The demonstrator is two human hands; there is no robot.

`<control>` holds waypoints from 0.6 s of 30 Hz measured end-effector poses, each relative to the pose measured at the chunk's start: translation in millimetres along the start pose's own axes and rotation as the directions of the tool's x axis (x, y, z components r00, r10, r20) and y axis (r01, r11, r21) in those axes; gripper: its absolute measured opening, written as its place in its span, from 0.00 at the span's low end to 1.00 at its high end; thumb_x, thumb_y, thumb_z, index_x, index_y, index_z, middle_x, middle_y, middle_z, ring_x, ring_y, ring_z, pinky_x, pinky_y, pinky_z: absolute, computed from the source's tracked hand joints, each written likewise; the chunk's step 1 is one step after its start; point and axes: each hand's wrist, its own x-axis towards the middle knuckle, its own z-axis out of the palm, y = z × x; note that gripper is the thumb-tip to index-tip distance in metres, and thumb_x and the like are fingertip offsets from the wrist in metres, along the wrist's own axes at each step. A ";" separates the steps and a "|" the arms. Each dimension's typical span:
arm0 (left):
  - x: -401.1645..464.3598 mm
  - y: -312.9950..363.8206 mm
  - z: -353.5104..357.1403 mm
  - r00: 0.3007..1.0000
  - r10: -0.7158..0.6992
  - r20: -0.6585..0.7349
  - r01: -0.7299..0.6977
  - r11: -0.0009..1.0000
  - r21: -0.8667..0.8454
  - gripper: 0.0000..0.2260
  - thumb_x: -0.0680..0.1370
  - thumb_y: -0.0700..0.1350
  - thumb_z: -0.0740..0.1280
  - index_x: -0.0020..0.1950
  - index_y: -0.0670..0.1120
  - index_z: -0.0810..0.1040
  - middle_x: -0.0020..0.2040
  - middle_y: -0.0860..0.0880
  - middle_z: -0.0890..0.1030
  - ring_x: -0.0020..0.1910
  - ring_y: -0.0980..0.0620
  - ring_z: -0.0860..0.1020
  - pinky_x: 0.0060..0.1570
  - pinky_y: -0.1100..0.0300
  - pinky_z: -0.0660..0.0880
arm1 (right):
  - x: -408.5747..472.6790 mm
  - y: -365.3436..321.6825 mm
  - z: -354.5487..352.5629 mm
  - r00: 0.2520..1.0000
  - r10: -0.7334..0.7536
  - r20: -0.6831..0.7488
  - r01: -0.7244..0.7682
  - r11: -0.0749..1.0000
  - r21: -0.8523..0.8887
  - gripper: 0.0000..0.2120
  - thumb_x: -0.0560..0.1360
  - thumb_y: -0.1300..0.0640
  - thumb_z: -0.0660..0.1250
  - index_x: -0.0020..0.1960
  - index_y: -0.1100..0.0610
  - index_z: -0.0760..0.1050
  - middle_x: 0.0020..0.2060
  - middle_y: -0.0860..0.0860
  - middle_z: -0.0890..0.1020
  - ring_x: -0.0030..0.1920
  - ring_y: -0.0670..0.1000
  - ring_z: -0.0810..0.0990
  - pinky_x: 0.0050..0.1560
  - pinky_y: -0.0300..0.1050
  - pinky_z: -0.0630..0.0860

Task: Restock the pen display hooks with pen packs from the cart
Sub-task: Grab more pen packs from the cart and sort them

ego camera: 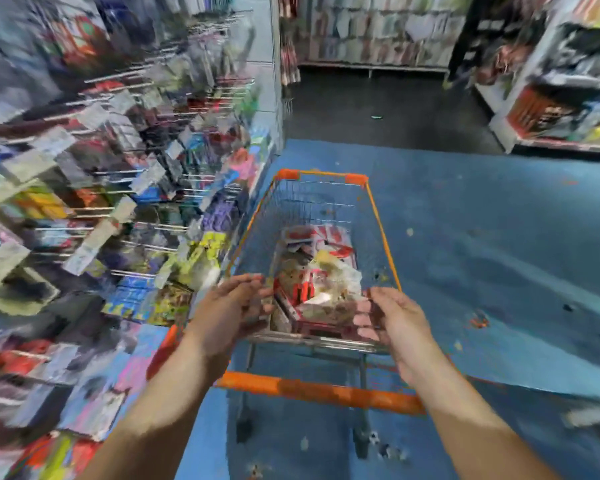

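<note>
A wire cart (378, 216) with orange rim and orange handle (319, 389) stands in front of me. Several red and white pen packs (317, 268) lie piled in its basket. My left hand (231, 306) reaches over the near left side of the basket, fingers relaxed and slightly spread, holding nothing. My right hand (392, 320) hovers over the near right side, fingers loosely curled, empty as far as the blur shows. The pen display hooks (136, 188) fill the wall on the left, hung with colourful packs. The frame is heavily blurred.
Blue floor (482, 271) spreads to the right of the cart, turning dark further back. More shelving (561, 98) stands at the far right, and another stocked wall (378, 32) at the back. A small object (376, 117) lies on the dark floor.
</note>
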 end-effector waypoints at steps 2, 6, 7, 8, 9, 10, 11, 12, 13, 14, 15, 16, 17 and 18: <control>10.0 2.8 8.6 1.000 -0.025 -0.009 0.025 0.999 0.022 0.07 0.84 0.40 0.62 0.52 0.48 0.80 0.35 0.53 0.85 0.29 0.56 0.82 0.35 0.62 0.76 | 10.6 -2.7 -5.3 1.000 0.016 -0.007 -0.016 1.000 -0.005 0.05 0.84 0.57 0.64 0.52 0.56 0.77 0.36 0.51 0.84 0.32 0.50 0.82 0.33 0.41 0.81; 32.5 10.0 20.8 0.999 -0.032 -0.024 0.034 0.998 0.061 0.08 0.85 0.40 0.62 0.55 0.46 0.80 0.36 0.53 0.86 0.36 0.49 0.82 0.38 0.58 0.78 | 31.2 -7.5 -11.3 0.999 0.031 -0.008 -0.031 0.999 -0.024 0.07 0.84 0.55 0.64 0.53 0.58 0.78 0.39 0.53 0.84 0.37 0.52 0.83 0.37 0.43 0.80; 39.7 10.9 23.1 0.999 -0.034 -0.019 0.036 0.996 0.079 0.08 0.85 0.40 0.61 0.56 0.45 0.80 0.37 0.52 0.86 0.39 0.48 0.81 0.41 0.56 0.76 | 36.3 -8.5 -12.5 0.999 0.035 -0.009 -0.035 0.999 -0.034 0.07 0.84 0.55 0.64 0.53 0.57 0.78 0.40 0.53 0.84 0.38 0.52 0.83 0.39 0.45 0.80; 47.1 12.1 25.9 0.999 -0.041 -0.010 0.042 0.995 0.089 0.08 0.85 0.40 0.62 0.57 0.44 0.81 0.39 0.51 0.86 0.40 0.47 0.81 0.43 0.55 0.76 | 42.3 -9.0 -13.3 0.999 0.039 -0.016 -0.039 0.998 -0.046 0.07 0.84 0.54 0.64 0.54 0.57 0.79 0.41 0.53 0.84 0.40 0.52 0.84 0.41 0.46 0.80; 55.2 12.2 28.2 0.999 -0.051 -0.001 0.051 0.994 0.097 0.08 0.85 0.41 0.62 0.57 0.44 0.81 0.40 0.50 0.85 0.41 0.47 0.81 0.45 0.54 0.76 | 47.9 -9.8 -13.9 0.999 0.042 -0.029 -0.044 0.997 -0.060 0.07 0.84 0.54 0.64 0.53 0.57 0.79 0.41 0.53 0.84 0.40 0.52 0.84 0.43 0.48 0.80; 63.5 11.9 30.6 0.998 -0.060 0.011 0.059 0.993 0.104 0.08 0.84 0.41 0.62 0.56 0.44 0.81 0.41 0.49 0.85 0.41 0.47 0.81 0.46 0.54 0.76 | 53.9 -9.7 -14.2 0.998 0.046 -0.043 -0.049 0.996 -0.077 0.07 0.84 0.54 0.64 0.53 0.56 0.79 0.41 0.52 0.85 0.41 0.53 0.84 0.46 0.50 0.80; 73.2 10.8 33.4 0.997 -0.069 0.025 0.066 0.991 0.115 0.07 0.84 0.41 0.63 0.56 0.44 0.81 0.42 0.49 0.85 0.41 0.47 0.81 0.47 0.54 0.76 | 60.7 -9.7 -13.3 0.997 0.052 -0.055 -0.057 0.994 -0.092 0.07 0.84 0.54 0.64 0.52 0.57 0.79 0.41 0.52 0.85 0.41 0.53 0.84 0.48 0.52 0.80; 82.6 9.6 35.9 0.996 -0.079 0.041 0.073 0.990 0.121 0.07 0.84 0.42 0.63 0.56 0.45 0.81 0.43 0.49 0.85 0.41 0.48 0.81 0.47 0.53 0.77 | 67.4 -9.9 -12.5 0.996 0.061 -0.067 -0.067 0.993 -0.099 0.07 0.84 0.55 0.64 0.52 0.57 0.78 0.40 0.52 0.84 0.40 0.53 0.83 0.47 0.52 0.80; 93.7 7.9 37.9 0.994 -0.092 0.056 0.085 0.989 0.123 0.07 0.84 0.42 0.64 0.56 0.45 0.81 0.43 0.49 0.86 0.40 0.48 0.81 0.47 0.53 0.77 | 74.2 -10.4 -10.7 0.995 0.069 -0.078 -0.077 0.992 -0.095 0.07 0.84 0.56 0.64 0.51 0.58 0.78 0.39 0.53 0.83 0.39 0.54 0.82 0.42 0.50 0.80; 104.7 6.2 39.8 0.992 -0.109 0.067 0.100 0.987 0.124 0.06 0.84 0.43 0.64 0.56 0.45 0.81 0.43 0.49 0.86 0.40 0.49 0.81 0.46 0.54 0.78 | 80.7 -10.6 -8.9 0.993 0.073 -0.087 -0.082 0.992 -0.096 0.06 0.84 0.57 0.64 0.50 0.58 0.77 0.39 0.53 0.82 0.37 0.53 0.81 0.37 0.46 0.80; 116.9 3.6 40.7 0.990 -0.125 0.073 0.114 0.984 0.135 0.06 0.84 0.43 0.64 0.55 0.45 0.81 0.43 0.49 0.85 0.39 0.49 0.81 0.45 0.54 0.78 | 87.0 -11.5 -7.0 0.993 0.074 -0.095 -0.084 0.991 -0.103 0.05 0.84 0.58 0.65 0.50 0.59 0.77 0.38 0.53 0.81 0.35 0.53 0.80 0.33 0.44 0.79; 128.2 1.6 41.7 0.987 -0.141 0.076 0.128 0.980 0.150 0.06 0.84 0.43 0.65 0.54 0.46 0.81 0.42 0.49 0.85 0.38 0.50 0.81 0.43 0.55 0.78 | 93.4 -11.9 -5.0 0.992 0.080 -0.099 -0.091 0.990 -0.110 0.04 0.83 0.59 0.66 0.50 0.59 0.77 0.37 0.54 0.81 0.34 0.52 0.79 0.31 0.42 0.78; 140.0 -0.9 41.7 0.985 -0.157 0.077 0.142 0.975 0.168 0.05 0.84 0.43 0.65 0.53 0.46 0.81 0.42 0.49 0.85 0.37 0.50 0.81 0.40 0.57 0.78 | 99.2 -13.3 -2.3 0.991 0.093 -0.094 -0.103 0.989 -0.107 0.03 0.81 0.60 0.68 0.50 0.59 0.76 0.37 0.54 0.80 0.33 0.52 0.79 0.29 0.41 0.77; 150.6 -2.5 41.9 0.982 -0.174 0.080 0.157 0.971 0.183 0.05 0.84 0.43 0.66 0.52 0.47 0.81 0.41 0.49 0.85 0.36 0.50 0.81 0.36 0.59 0.78 | 105.5 -14.4 1.1 0.990 0.112 -0.086 -0.120 0.988 -0.096 0.04 0.80 0.60 0.70 0.49 0.59 0.76 0.36 0.54 0.80 0.32 0.52 0.78 0.28 0.40 0.75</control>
